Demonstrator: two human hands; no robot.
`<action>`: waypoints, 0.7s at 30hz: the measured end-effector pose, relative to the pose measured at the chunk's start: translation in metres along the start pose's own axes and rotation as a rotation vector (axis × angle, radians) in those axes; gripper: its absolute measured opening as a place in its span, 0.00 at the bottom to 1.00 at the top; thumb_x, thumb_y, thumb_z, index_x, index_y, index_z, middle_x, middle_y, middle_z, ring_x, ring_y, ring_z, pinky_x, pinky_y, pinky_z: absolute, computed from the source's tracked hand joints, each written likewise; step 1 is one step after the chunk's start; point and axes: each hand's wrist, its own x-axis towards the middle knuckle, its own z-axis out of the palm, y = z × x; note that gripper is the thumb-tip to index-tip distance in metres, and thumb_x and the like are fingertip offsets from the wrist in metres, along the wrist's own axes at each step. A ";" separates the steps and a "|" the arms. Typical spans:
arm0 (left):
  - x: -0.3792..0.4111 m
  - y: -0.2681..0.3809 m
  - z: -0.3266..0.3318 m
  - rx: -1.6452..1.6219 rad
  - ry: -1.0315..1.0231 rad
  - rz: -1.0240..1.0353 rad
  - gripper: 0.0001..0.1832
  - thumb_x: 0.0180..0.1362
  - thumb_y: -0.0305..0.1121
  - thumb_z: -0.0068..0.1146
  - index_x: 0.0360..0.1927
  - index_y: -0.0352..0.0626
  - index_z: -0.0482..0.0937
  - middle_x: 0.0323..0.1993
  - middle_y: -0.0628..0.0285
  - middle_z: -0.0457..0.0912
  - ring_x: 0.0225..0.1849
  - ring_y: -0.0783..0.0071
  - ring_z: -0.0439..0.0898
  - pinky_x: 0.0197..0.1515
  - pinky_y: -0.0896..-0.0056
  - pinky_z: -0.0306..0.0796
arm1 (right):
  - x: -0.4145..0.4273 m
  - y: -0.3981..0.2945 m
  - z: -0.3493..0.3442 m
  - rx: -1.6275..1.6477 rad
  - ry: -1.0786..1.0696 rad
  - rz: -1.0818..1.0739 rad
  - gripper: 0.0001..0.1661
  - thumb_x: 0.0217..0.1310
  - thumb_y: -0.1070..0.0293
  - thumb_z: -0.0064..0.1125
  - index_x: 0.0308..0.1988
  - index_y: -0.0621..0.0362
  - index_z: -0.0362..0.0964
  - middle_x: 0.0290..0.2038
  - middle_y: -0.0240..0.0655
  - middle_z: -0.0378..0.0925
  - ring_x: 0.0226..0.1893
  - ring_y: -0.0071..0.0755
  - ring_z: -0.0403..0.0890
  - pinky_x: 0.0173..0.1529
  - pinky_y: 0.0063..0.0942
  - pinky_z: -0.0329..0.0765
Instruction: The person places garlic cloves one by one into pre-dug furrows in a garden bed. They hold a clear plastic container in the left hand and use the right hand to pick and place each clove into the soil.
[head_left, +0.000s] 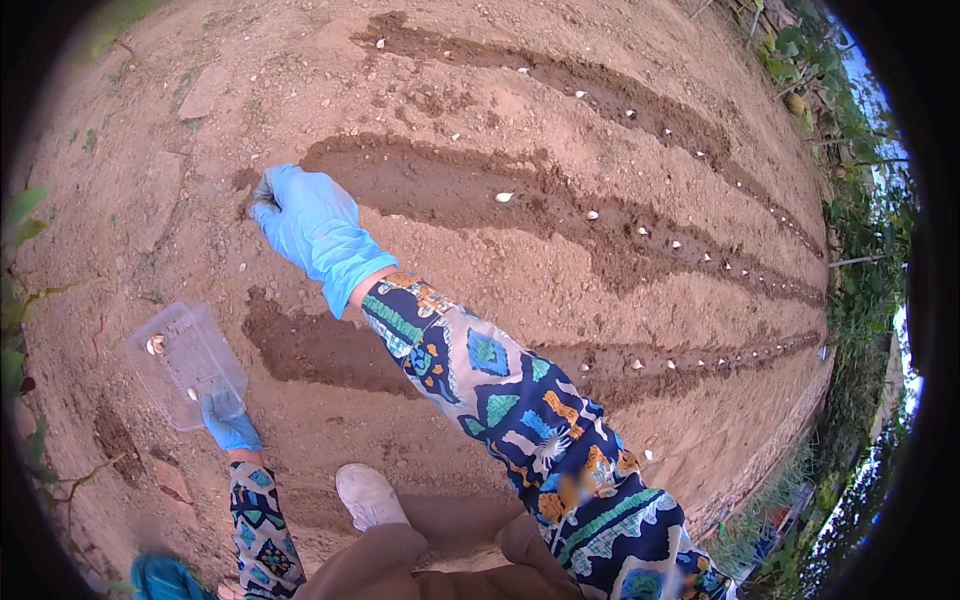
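My right hand (304, 217), in a light blue disposable glove with dark soil on the fingers, reaches to the ground at the left end of the middle wet furrow (405, 180). Its fingers are bent together and point away, so what lies between them is hidden. My left hand (229, 424), gloved in blue too, holds a clear plastic container (214, 345) by its near corner. A few garlic cloves (155, 345) lie inside it. Pale cloves sit spaced out along the furrows, the nearest in the middle one being a clove (504, 197) right of my right hand.
Another wet furrow (600, 82) runs beyond, and a nearer furrow (322, 349) passes under my right forearm. My shoe (370, 495) stands on dry soil. Leafy plants (862, 225) line the right edge; a brick piece (172, 480) lies at lower left.
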 end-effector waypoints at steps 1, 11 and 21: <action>0.003 -0.002 0.000 -0.004 0.003 0.007 0.22 0.58 0.38 0.48 0.54 0.37 0.68 0.52 0.55 0.73 0.52 0.62 0.71 0.59 0.61 0.63 | -0.009 0.021 -0.018 0.028 0.049 0.120 0.15 0.50 0.65 0.58 0.41 0.51 0.71 0.40 0.43 0.76 0.39 0.49 0.77 0.41 0.38 0.73; -0.002 -0.009 0.015 -0.022 0.024 -0.016 0.24 0.59 0.37 0.47 0.56 0.35 0.65 0.54 0.53 0.71 0.55 0.63 0.69 0.62 0.64 0.59 | -0.055 0.211 -0.118 -0.577 0.253 0.262 0.12 0.51 0.64 0.57 0.39 0.52 0.75 0.38 0.41 0.75 0.41 0.46 0.75 0.44 0.39 0.73; -0.011 -0.002 0.023 0.014 -0.009 -0.031 0.25 0.59 0.38 0.47 0.57 0.35 0.64 0.55 0.53 0.70 0.57 0.62 0.67 0.63 0.64 0.56 | -0.054 0.232 -0.096 -0.801 0.154 0.310 0.09 0.50 0.67 0.56 0.34 0.57 0.74 0.37 0.42 0.74 0.38 0.45 0.78 0.36 0.39 0.77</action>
